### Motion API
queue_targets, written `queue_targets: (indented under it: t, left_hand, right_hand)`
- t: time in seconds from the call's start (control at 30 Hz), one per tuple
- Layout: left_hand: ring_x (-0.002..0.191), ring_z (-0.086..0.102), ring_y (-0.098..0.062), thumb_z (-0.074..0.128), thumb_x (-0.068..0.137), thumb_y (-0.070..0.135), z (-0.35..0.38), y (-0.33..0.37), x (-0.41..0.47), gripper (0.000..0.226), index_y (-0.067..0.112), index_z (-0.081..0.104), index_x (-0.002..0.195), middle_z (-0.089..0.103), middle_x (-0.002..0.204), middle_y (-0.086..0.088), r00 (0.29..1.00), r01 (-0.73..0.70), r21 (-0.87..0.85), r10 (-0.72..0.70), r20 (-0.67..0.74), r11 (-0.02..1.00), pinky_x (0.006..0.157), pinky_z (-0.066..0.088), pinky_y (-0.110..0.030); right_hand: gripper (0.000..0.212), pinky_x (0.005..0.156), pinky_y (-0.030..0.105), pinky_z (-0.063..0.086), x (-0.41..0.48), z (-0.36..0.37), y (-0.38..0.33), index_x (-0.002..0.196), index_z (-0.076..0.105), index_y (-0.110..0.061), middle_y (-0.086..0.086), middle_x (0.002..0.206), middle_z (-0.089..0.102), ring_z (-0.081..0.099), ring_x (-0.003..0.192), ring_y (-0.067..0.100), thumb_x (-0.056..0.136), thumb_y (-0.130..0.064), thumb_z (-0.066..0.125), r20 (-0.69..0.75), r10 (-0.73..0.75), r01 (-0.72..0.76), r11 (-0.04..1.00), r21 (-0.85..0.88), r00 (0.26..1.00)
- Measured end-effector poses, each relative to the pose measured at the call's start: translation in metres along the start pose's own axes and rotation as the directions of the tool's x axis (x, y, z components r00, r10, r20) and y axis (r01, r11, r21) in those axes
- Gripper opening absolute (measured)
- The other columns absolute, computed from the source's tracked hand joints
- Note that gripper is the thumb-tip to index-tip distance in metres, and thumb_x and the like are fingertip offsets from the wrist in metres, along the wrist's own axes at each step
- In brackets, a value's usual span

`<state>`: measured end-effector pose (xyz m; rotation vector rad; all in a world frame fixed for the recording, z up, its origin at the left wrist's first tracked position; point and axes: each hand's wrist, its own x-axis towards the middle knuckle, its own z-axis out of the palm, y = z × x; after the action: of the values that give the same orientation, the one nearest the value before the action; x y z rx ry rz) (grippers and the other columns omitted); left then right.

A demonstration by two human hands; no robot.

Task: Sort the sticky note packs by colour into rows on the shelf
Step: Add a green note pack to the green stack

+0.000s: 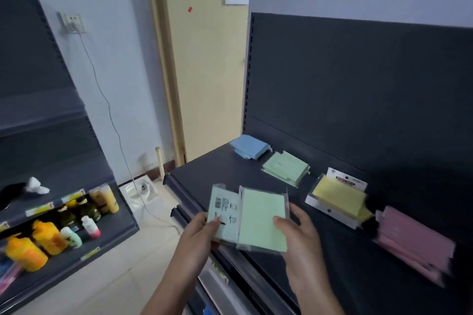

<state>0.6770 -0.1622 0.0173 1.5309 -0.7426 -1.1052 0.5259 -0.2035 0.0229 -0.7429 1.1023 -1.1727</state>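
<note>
**Two green packs in hand, four colours already down**

Head cam, the only view going. Looks well past halfway, going by the shelf [217, 169]. Already laid out along the back panel, left to right: blue packs [249, 146], green packs [285, 167], yellow packs [337, 198], pink packs [414, 240]. Each colour sits apart from the next. More like loose little heaps than tidy rows though, and too blurry on the pink end to count anything.

Left to do, as a guess: add the two held ones to the green heap at the back, then square everything up.

On the grip: left hand [202, 233] pinching the barcode pack [224, 215], thumb on top near the print, fingers tucked underneath out of sight. Right hand [299, 235] holding the plain pack [263, 220] the same way, thumb pressed on its near right corner. Both held up just over the front edge of the shelf, well short of the green heap, with the plain pack overlapping the barcode pack's right edge.

On direction: long axis of both running away from the body toward the back panel, tipped slightly left. Barcode pack flipped label side up, clear plastic end pointing away. Plain pack showing its bare green face. Can't tell which end of that one is the top.
</note>
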Motion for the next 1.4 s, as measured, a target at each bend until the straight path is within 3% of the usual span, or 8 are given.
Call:
queue_targets:
  t: [0.17,0.33,0.47,0.67,0.83,0.97,1.13,1.4]
  left_hand:
    - [0.079,0.061,-0.015,0.045,0.097,0.016,0.001,0.004,0.045,0.018,0.008,0.061,0.097,0.070,0.092,-0.006,0.988,0.051,0.045,-0.057,0.141,0.998,0.075,0.048,-0.029]
    - [0.069,0.058,-0.011,0.046,0.097,0.012,0.024,0.012,0.083,0.017,0.009,0.063,0.094,0.067,0.082,-0.003,0.972,0.046,0.041,-0.054,0.229,0.998,0.055,0.047,-0.020]
    - [0.068,0.060,-0.011,0.049,0.095,0.011,0.043,0.020,0.108,0.016,0.006,0.064,0.093,0.069,0.083,-0.007,0.962,0.036,-0.014,-0.031,0.271,0.999,0.054,0.049,-0.018]
    - [0.085,0.067,-0.014,0.051,0.093,0.003,0.062,0.031,0.151,0.018,0.011,0.064,0.103,0.073,0.097,-0.004,0.931,0.021,-0.020,-0.012,0.364,1.000,0.068,0.052,-0.020]
    - [0.085,0.067,-0.007,0.051,0.091,-0.001,0.084,0.040,0.192,0.037,0.016,0.053,0.123,0.072,0.097,0.003,0.868,-0.044,-0.016,0.046,0.495,0.999,0.063,0.049,-0.015]
    - [0.103,0.062,-0.013,0.055,0.085,-0.007,0.096,0.035,0.221,0.054,0.018,0.043,0.131,0.066,0.112,-0.001,0.796,-0.146,0.090,0.063,0.602,0.985,0.079,0.050,-0.020]
    - [0.107,0.054,-0.017,0.056,0.084,-0.001,0.102,0.024,0.242,0.041,0.008,0.045,0.123,0.056,0.120,-0.006,0.751,-0.520,0.383,0.195,0.631,0.764,0.071,0.037,-0.007]
    - [0.131,0.026,-0.031,0.051,0.088,0.011,0.086,0.031,0.220,0.055,0.005,0.033,0.139,0.025,0.149,-0.012,0.639,-0.765,0.540,0.315,0.701,0.349,0.106,0.026,-0.036]
  right_hand:
    - [0.044,0.063,0.024,0.053,0.014,0.003,-0.001,0.123,0.052,-0.011,0.007,0.102,0.070,0.066,0.092,0.020,0.086,0.011,0.045,-0.031,0.016,-0.016,1.000,0.015,0.999]
    - [0.046,0.061,0.016,0.051,0.050,-0.002,-0.013,0.120,0.052,-0.024,-0.007,0.098,0.067,0.064,0.089,0.007,0.088,0.009,0.046,-0.063,-0.080,0.069,0.983,-0.169,0.995]
    - [0.048,0.060,0.020,0.042,0.082,-0.008,-0.013,0.135,0.037,-0.025,-0.005,0.104,0.059,0.057,0.083,0.007,0.092,-0.009,0.049,-0.049,-0.210,0.140,0.791,-0.596,0.976]
    - [0.042,0.057,0.015,0.038,0.118,0.000,-0.024,0.122,0.037,-0.028,-0.011,0.099,0.053,0.053,0.080,0.000,0.090,-0.005,0.050,-0.119,-0.277,0.142,0.760,-0.634,0.954]
    - [0.029,0.076,0.017,0.034,0.156,0.003,-0.037,0.113,0.055,-0.016,-0.002,0.112,0.050,0.049,0.100,0.012,0.088,-0.002,0.053,-0.194,-0.467,0.171,0.630,-0.757,0.863]
    - [0.027,0.076,0.008,0.027,0.172,0.008,-0.024,0.112,0.060,-0.008,0.003,0.111,0.046,0.044,0.097,0.010,0.085,-0.003,0.057,-0.247,-0.503,0.065,0.524,-0.849,0.828]
    - [0.032,0.096,0.030,0.035,0.178,0.021,0.000,0.118,0.061,-0.007,0.014,0.123,0.048,0.043,0.114,0.032,0.087,-0.010,0.055,-0.239,-0.498,-0.109,0.276,-0.955,0.834]
    - [0.035,0.102,0.032,0.034,0.146,0.020,-0.005,0.121,0.059,-0.008,0.010,0.128,0.050,0.046,0.119,0.026,0.086,-0.008,0.057,-0.180,-0.608,-0.053,0.221,-0.974,0.773]
